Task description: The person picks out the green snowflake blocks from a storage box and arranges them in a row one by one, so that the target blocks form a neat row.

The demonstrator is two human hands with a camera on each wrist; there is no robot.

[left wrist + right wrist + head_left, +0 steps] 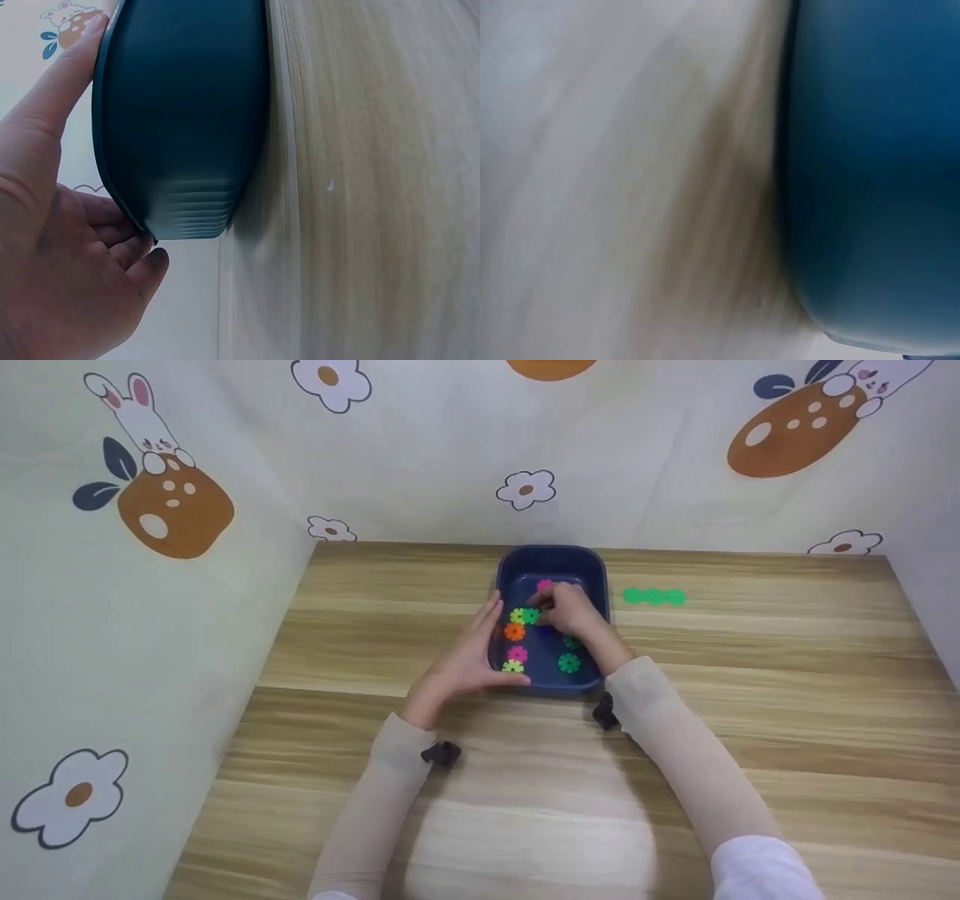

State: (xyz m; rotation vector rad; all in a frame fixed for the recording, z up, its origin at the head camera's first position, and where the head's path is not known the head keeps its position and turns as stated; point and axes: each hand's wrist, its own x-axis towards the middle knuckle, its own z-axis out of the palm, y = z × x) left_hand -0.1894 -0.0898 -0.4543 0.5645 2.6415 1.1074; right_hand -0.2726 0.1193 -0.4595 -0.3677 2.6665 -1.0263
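A dark blue plastic bin (553,561) stands on the table with several flower-shaped plastic discs in it, among them an orange disc (514,631), a pink disc (517,654) and a green disc (569,663). My left hand (466,661) rests on the bin's near left corner, its thumb along the near rim and its fairly straight fingers along the left side. Inside the bin, my right hand (574,611) has bent fingers beside a green disc (531,616); whether they pinch a piece is hidden. The right wrist view shows the bin's outer wall (877,172), but no hand.
Right of the bin, a row of joined green discs (654,596) lies on the wood-grain table (750,720). A patterned cloth (435,450) hangs behind and at both sides. A small black device sits at each wrist.
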